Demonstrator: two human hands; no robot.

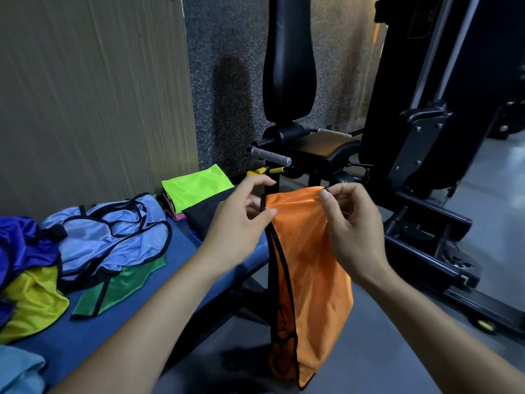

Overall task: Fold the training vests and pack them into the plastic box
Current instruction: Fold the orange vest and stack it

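Orange vest [309, 251] hanging, top edge pinched by left hand [241, 223] and right hand [352, 223]

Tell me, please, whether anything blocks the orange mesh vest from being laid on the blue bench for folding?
Nothing visible blocks it. Both hands, left hand and right hand, pinch the orange mesh vest in the air beside the blue bench, whose near part is bare; the loose vests lie further left.

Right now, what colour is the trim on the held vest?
Black trim on the orange vest, head view.
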